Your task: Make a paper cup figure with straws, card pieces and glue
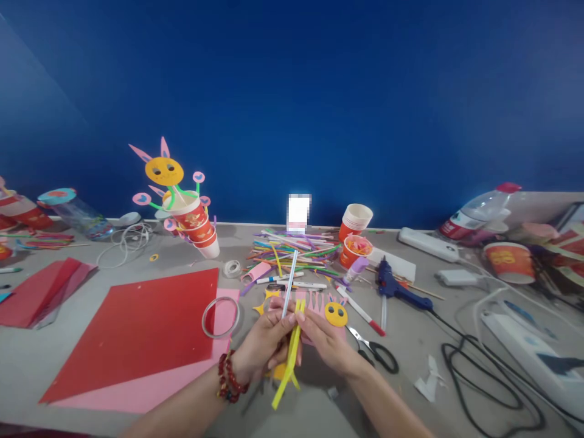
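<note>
At the frame's lower centre, our right hand (329, 344) pinched yellow strips (290, 366) slanting toward the lower left, just right of the near-upright white stick (291, 283) our left hand (261, 339) gripped.

Between your left hand (267, 337) and right hand (326, 340) are a straw (291, 280) and the strips (291, 358), with a heap of sticks (314, 258) beyond them. On your left lie 2 overlapping sheets (146, 334), a tape ring (205, 324) resting across their right side; a cup stack (196, 220) stands behind them. Just right of your right hand lie the scissors (373, 347), and beyond those you have the glue gun (396, 291). Right of the heap, nested cups (357, 214) stand behind a cup of scraps (349, 260).
</note>
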A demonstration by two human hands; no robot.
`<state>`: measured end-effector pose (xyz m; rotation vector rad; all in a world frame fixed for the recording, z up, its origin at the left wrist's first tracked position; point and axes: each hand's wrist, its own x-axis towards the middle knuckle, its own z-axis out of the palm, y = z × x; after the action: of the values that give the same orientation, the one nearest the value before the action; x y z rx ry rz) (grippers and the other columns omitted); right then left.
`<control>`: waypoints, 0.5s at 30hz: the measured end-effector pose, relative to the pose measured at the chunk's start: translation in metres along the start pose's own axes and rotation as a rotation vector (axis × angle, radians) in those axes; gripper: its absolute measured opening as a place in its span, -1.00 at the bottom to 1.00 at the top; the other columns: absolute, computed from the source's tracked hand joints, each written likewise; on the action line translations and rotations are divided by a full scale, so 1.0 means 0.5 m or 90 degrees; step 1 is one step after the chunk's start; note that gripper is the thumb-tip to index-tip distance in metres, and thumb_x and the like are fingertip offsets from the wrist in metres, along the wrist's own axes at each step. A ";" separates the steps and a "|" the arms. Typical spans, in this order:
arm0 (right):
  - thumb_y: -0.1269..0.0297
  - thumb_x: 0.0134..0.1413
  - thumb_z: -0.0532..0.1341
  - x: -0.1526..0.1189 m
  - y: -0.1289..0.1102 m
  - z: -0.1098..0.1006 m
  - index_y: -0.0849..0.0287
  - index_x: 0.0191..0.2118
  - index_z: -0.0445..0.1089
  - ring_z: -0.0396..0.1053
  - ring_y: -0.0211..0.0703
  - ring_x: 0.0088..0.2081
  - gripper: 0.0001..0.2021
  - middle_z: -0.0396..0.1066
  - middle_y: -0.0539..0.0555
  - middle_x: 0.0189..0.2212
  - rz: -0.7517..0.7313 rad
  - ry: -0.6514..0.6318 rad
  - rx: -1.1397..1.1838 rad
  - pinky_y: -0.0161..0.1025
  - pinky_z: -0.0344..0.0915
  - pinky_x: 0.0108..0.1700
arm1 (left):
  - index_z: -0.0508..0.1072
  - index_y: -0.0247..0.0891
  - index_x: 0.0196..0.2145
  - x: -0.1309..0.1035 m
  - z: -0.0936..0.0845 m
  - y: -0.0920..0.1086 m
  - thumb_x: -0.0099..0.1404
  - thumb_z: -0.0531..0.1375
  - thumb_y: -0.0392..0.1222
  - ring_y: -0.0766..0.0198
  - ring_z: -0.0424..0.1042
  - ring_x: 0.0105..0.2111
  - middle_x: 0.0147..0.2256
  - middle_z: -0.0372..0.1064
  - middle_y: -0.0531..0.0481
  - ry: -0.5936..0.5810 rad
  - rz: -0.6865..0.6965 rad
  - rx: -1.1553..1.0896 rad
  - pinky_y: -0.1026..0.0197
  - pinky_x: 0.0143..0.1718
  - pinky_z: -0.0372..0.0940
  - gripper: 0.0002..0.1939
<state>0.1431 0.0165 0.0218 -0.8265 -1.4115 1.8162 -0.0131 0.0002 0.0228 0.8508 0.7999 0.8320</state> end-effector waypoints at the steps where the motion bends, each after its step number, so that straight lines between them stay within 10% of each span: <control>1: -0.14 0.23 0.16 0.001 -0.004 -0.001 -0.02 0.09 0.48 0.41 -0.17 -0.40 -0.54 0.52 0.09 -0.22 0.000 -0.008 0.000 -0.17 0.42 -0.21 | 0.45 -0.32 -0.44 -0.002 0.001 0.000 0.22 0.20 0.26 0.56 -0.08 -0.86 -0.67 0.40 0.03 -0.004 -0.012 -0.015 0.36 -0.81 -0.29 -0.49; 15: -0.21 0.10 0.23 0.004 -0.001 -0.015 -0.03 -0.04 0.57 0.46 0.07 -0.05 -0.54 0.54 0.09 -0.09 0.085 0.043 -0.016 -0.01 0.36 0.06 | 0.41 -0.29 -0.53 -0.003 -0.003 -0.001 0.25 0.15 0.12 0.54 -0.04 -0.82 -0.63 0.38 0.00 0.001 -0.034 -0.028 0.31 -0.75 -0.27 -0.59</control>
<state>0.1481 0.0222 0.0204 -1.0065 -1.3677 1.8549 -0.0149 -0.0007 0.0221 0.7866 0.8002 0.8000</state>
